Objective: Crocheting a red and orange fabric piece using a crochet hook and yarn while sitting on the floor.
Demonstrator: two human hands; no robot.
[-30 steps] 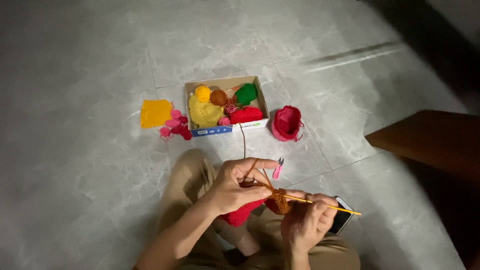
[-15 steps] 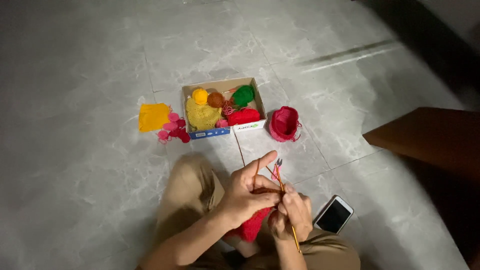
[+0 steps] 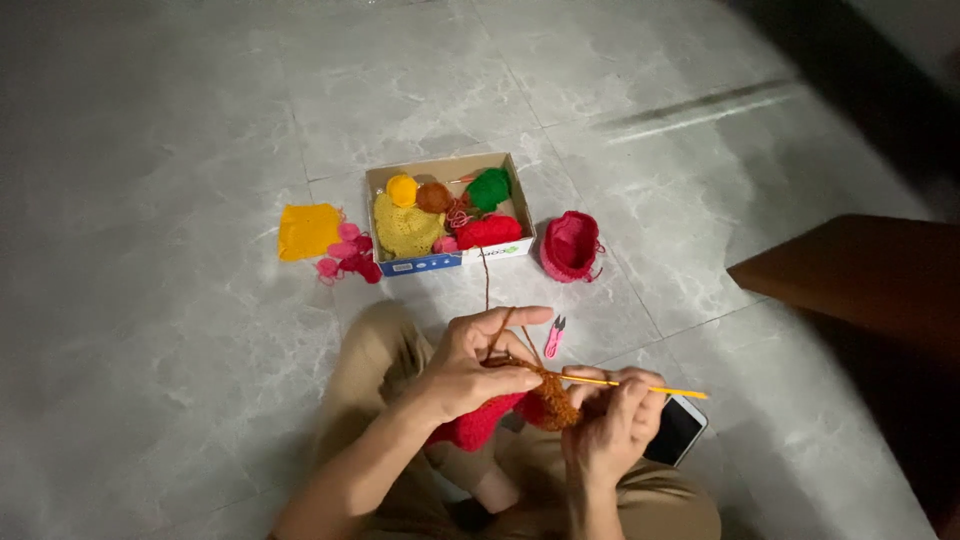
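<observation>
Grey marbled tile floor, dimly lit, with dark brown wooden furniture at right and khaki-trousered crossed legs below. Over the lap, small rust-brown and red crocheted yarn piece: brown part bunched round at the hook end, red part hanging under the left hand, which pinches it with a brown strand running over the fingers; right hand closed around thin yellow crochet hook. Beyond: open cardboard box of yarn balls, red knitted cup-shaped piece, flat yellow knitted square, pink snips, black smartphone.
</observation>
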